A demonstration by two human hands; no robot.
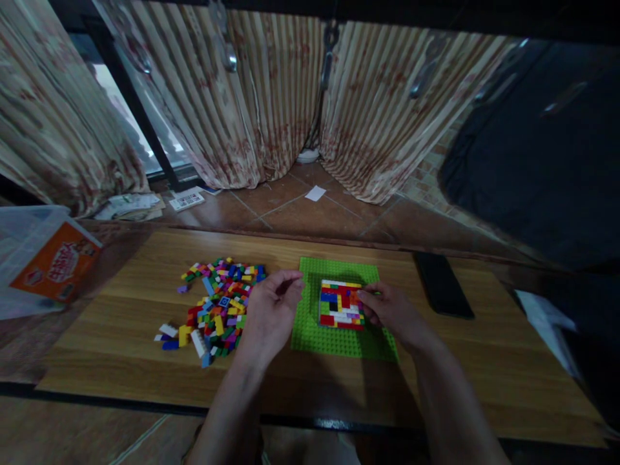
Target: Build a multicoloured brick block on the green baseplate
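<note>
Head view: desk, two hands at a brick build.
Build: on green baseplate, centre of desk; light, rigid, studs may pop; take by edges.
Right hand: grip pinching build's right edge.
Left hand: fingers curled, contents unclear; loose bricks to its left.

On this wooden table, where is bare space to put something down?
Bare wood lies along the near edge of the wooden table and between the green studded baseplate and the black flat phone. Crowded: the heap of small coloured bricks.
</note>
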